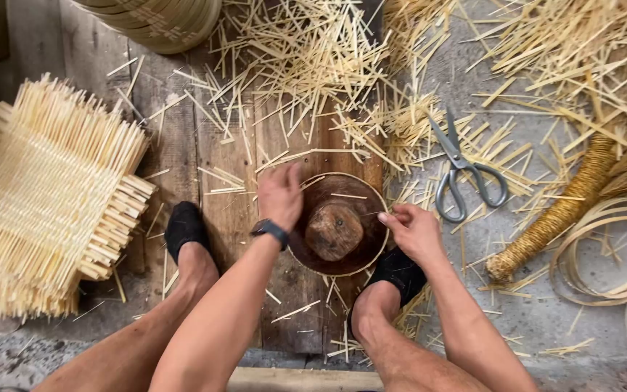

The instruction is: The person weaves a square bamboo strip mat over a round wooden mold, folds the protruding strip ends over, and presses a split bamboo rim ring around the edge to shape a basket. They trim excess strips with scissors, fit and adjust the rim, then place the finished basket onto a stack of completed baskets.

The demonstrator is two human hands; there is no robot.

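Round wooden mould (337, 226), dark brown w/ a raised knob in the middle, sits on the plank floor (183, 145) between the person's two black-shod feet, ringed by a thin pale bamboo strip (357, 178) along its rim. Left hand (279, 196) rests on the upper-left rim, fingers curled down over the edge, wristwatch (270, 231) on that wrist; can't tell whether they pinch the strip or just press on it. Right hand (413, 229) is at the right rim, fingers closed in a pinch on the strip's end. Risk, as I judge it: the strip could spring off the rim if either hand eases, since it's bent under tension; it may also crack at a tight bend. Scissors (463, 168) lie open-handled just right of the mould, amid loose bamboo offcuts (306, 51), near a bare leg. Woven bamboo mat (45, 196) lies at left, coiled strips (611, 250) at right. Left fingertips hidden behind the hand; basket at top cut off
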